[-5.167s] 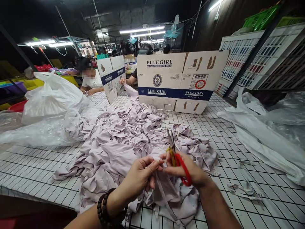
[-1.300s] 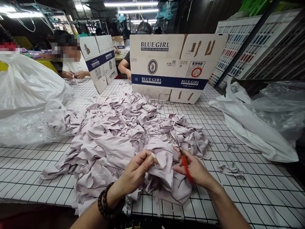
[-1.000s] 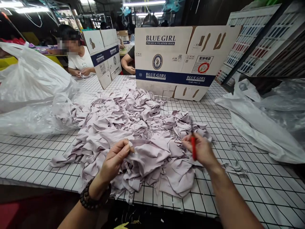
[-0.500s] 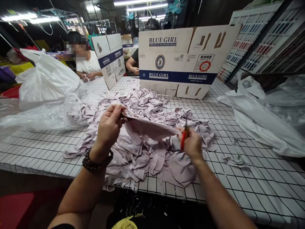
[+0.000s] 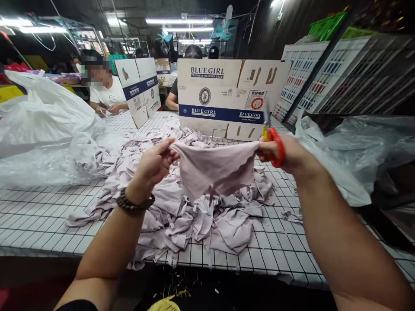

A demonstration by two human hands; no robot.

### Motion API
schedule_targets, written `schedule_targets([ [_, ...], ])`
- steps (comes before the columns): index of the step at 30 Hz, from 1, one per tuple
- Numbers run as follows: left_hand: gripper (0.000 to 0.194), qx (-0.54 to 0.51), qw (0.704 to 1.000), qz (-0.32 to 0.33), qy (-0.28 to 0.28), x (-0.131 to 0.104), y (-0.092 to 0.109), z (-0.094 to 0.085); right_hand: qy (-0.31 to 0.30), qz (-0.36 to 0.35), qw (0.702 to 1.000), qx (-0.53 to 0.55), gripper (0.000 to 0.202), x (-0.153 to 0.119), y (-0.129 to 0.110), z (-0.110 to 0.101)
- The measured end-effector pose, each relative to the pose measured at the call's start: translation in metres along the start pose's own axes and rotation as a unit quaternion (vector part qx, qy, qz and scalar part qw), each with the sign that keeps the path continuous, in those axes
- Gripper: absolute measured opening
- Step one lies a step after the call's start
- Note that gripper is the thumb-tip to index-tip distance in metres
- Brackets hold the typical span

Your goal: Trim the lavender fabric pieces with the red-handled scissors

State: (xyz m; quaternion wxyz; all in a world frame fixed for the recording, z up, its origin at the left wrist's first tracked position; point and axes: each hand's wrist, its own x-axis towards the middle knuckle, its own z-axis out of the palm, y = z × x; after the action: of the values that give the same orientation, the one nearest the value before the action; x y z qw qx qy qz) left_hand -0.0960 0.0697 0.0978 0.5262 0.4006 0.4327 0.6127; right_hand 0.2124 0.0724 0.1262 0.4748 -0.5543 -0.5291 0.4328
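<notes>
A pale mauve garment [image 5: 215,168] is stretched by its upper edge between my two hands, above a heap of similar garments [image 5: 171,203]. My left hand [image 5: 158,162] pinches its left corner; a dark beaded bracelet circles that wrist. At the right corner, my right hand [image 5: 282,153] grips the cloth in its fingertips. Red-handled scissors [image 5: 276,149] also hang on that hand, blades pointing up. The garment's lower part droops over the heap.
Cardboard panels [image 5: 210,90] stand upright behind the heap. Plastic bags lie at the left [image 5: 48,116] and right [image 5: 337,160] of the checked table [image 5: 279,255]. A person in white [image 5: 112,93] sits at the back left. Cloth scraps lie right of the heap.
My right hand has moved up and right, and the garment now hangs spread wide. The scissors have risen with that hand. The view has shifted slightly.
</notes>
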Motion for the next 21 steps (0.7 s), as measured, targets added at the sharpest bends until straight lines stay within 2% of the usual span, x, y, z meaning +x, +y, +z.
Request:
schedule_targets([
  [3,0.013,0.108,0.993,-0.038,0.035,0.016,-0.045,0.003,-0.001,0.105,0.994,-0.031,0.012,0.022,0.049,0.016],
  [4,0.01,0.135,0.989,-0.035,0.047,0.017,-0.06,0.005,-0.009,0.134,0.99,-0.035,0.019,0.027,0.065,0.023],
  [6,0.014,0.193,0.979,-0.015,0.063,0.006,-0.088,0.008,-0.022,0.176,0.983,-0.036,0.029,0.032,0.093,0.035],
  [8,0.023,0.247,0.968,0.011,0.048,-0.017,-0.112,0.014,-0.032,0.2,0.979,-0.033,0.032,0.033,0.112,0.044],
  [11,0.015,0.31,0.95,0.022,-0.036,-0.055,-0.141,0.026,-0.036,0.208,0.977,-0.027,0.033,0.035,0.122,0.049],
  [13,0.016,0.343,0.936,0.014,-0.076,-0.066,-0.156,0.035,-0.036,0.201,0.979,-0.028,0.033,0.037,0.122,0.049],
  [17,0.016,0.377,0.922,-0.008,-0.09,-0.051,-0.174,0.042,-0.03,0.172,0.984,-0.042,0.032,0.042,0.119,0.048],
  [21,0.014,0.363,0.926,-0.042,-0.095,-0.036,-0.174,0.034,0.01,0.12,0.99,-0.076,0.03,0.048,0.122,0.045],
])
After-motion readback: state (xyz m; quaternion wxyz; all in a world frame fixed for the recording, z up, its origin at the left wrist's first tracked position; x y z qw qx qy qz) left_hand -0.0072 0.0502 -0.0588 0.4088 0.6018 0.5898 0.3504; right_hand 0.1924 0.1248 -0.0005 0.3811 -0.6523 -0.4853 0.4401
